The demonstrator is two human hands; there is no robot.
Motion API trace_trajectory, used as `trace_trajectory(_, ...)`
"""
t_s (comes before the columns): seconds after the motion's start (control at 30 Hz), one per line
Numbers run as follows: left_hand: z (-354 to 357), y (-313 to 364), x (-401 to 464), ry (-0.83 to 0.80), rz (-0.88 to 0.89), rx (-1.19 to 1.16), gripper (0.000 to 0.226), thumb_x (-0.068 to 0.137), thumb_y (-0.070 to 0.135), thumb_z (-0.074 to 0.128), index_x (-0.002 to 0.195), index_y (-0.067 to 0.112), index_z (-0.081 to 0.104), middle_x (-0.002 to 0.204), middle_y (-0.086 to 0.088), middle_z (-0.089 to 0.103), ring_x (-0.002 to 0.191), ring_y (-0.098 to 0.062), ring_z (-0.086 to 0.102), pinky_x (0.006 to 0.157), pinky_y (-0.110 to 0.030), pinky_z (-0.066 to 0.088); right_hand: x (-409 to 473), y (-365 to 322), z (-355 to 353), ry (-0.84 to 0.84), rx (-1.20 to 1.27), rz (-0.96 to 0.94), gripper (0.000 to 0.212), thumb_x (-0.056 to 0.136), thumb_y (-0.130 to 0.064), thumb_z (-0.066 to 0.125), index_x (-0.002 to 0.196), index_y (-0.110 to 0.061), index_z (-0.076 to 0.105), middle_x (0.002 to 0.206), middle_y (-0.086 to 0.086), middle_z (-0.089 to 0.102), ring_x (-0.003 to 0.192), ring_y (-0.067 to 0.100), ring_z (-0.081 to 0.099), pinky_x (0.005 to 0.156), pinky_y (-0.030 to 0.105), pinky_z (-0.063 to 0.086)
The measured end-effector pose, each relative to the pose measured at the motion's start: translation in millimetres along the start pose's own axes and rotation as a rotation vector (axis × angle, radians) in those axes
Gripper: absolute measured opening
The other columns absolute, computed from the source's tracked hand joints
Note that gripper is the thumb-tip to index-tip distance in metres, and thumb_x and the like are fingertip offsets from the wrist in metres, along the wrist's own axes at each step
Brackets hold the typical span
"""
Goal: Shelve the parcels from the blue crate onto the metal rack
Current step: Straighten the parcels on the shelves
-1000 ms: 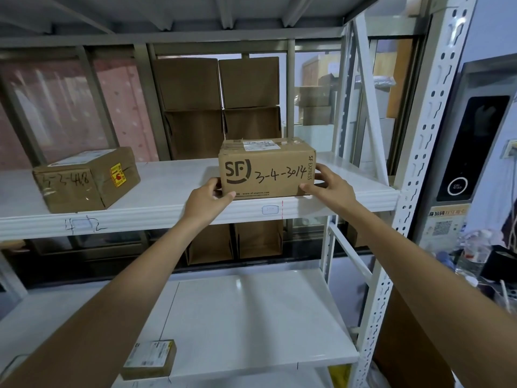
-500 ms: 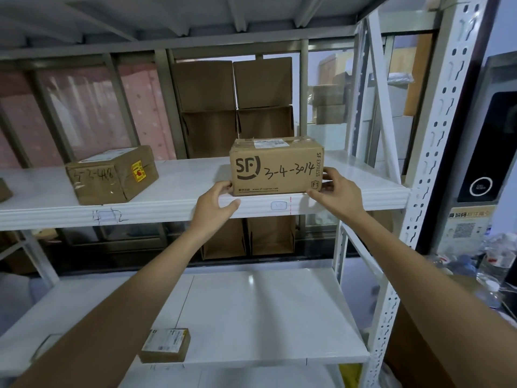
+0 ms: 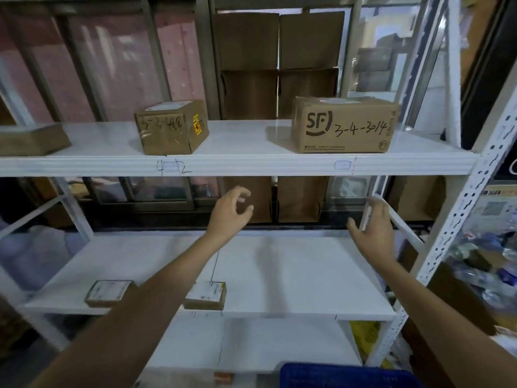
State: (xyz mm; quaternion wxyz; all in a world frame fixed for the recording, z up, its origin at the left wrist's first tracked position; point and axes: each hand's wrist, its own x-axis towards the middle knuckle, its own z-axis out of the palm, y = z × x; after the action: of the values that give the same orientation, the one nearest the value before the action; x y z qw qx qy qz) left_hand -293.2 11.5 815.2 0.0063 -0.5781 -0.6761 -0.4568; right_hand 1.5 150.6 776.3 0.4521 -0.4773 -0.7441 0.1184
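Note:
The SF parcel (image 3: 342, 126) marked 3-4-3014 stands on the upper shelf (image 3: 251, 163) of the white metal rack, at the right. Both hands hang below that shelf, apart from the parcel. My left hand (image 3: 230, 212) has loosely curled fingers and holds nothing. My right hand (image 3: 370, 228) is spread with straight fingers, also empty. A second brown parcel (image 3: 172, 127) marked 3-3-448 stands left of the SF one. The rim of the blue crate (image 3: 344, 375) shows at the bottom edge.
A flat brown box (image 3: 30, 138) lies at the upper shelf's far left. Two small flat parcels (image 3: 109, 292) (image 3: 205, 295) lie at the front of the middle shelf (image 3: 293, 278). The rack's perforated right upright (image 3: 453, 233) stands beside my right arm. Cluttered goods sit at the far right.
Both hands have let go of the SF parcel and dropped below the upper shelf. The parcel stays on the shelf. The view has tilted down, showing the blue crate.

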Motion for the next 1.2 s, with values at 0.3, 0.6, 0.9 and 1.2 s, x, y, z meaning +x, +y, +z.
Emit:
trace_trajectory(0.3,-62,-170,-91,-0.364,-0.323,0.068,0.037,0.084,0.028,0.068,0.117,0.018,0.053,0.126,0.0,0.058,0.116,-0.018,0.054,0.086,-0.023,0.04,-105,-65,126,-0.301,0.022,0.203,0.054,0.089,-0.02,0.067,0.136,-0.004,0.045,0.137,0.016,0.05,0.122,0.032,0.054,0.095,0.041,0.046)
trace_trajectory(0.6,-46,-294,-148,-0.391,-0.634,0.016,0.04,0.087,0.026,0.066,0.12,0.008,0.053,0.129,-0.01,0.056,0.11,-0.027,0.058,0.084,-0.026,0.04,-180,-86,238,-0.57,0.185,0.358,0.049,0.088,-0.02,0.069,0.133,-0.016,0.05,0.131,0.011,0.052,0.116,0.025,0.056,0.096,0.036,0.048)
trace_trajectory(0.9,-5,-358,-174,-0.399,-0.908,0.049,0.043,0.09,0.031,0.06,0.124,0.005,0.052,0.127,-0.011,0.058,0.118,-0.026,0.052,0.092,-0.027,0.037,-203,-74,357,-0.827,0.185,0.55,0.055,0.089,-0.032,0.066,0.139,-0.019,0.045,0.134,0.008,0.055,0.11,0.021,0.061,0.085,0.025,0.045)
trace_trajectory(1.2,44,-398,-158,-0.323,-1.013,0.033,0.044,0.09,0.031,0.059,0.125,0.006,0.054,0.126,-0.009,0.061,0.116,-0.026,0.055,0.091,-0.029,0.041,-210,-56,424,-0.841,0.06,0.539,0.057,0.095,-0.037,0.053,0.147,-0.023,0.034,0.136,0.012,0.054,0.116,0.03,0.058,0.092,0.046,0.052)
